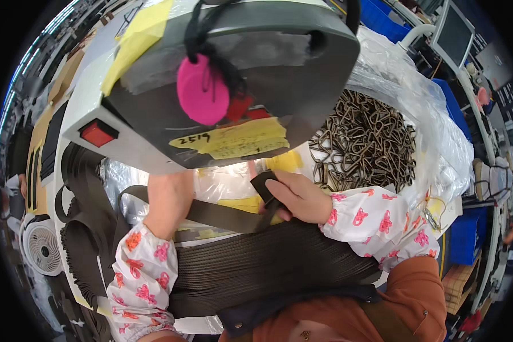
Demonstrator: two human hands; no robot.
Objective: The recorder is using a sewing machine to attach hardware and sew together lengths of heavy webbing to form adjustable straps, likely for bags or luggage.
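Observation:
My right hand (299,196) pinches a dark olive webbing strap (225,216) near its folded end, between thumb and fingers. The strap runs left from there and passes by my left hand (171,199). My left fingers reach under the edge of a grey and white machine head (273,68) and are hidden, so whether they grip anything does not show. In front of me lies a wide stack of dark webbing straps (268,259). To the right of my right hand is a heap of bronze-coloured triangular metal rings (365,142).
Loops of dark webbing (94,211) hang at the left, by a white fan (41,248). A red switch (98,133) and a pink oval tag (203,89) are on the machine. Clear plastic sheeting (444,154) surrounds the rings. A blue bin (467,236) stands at the right.

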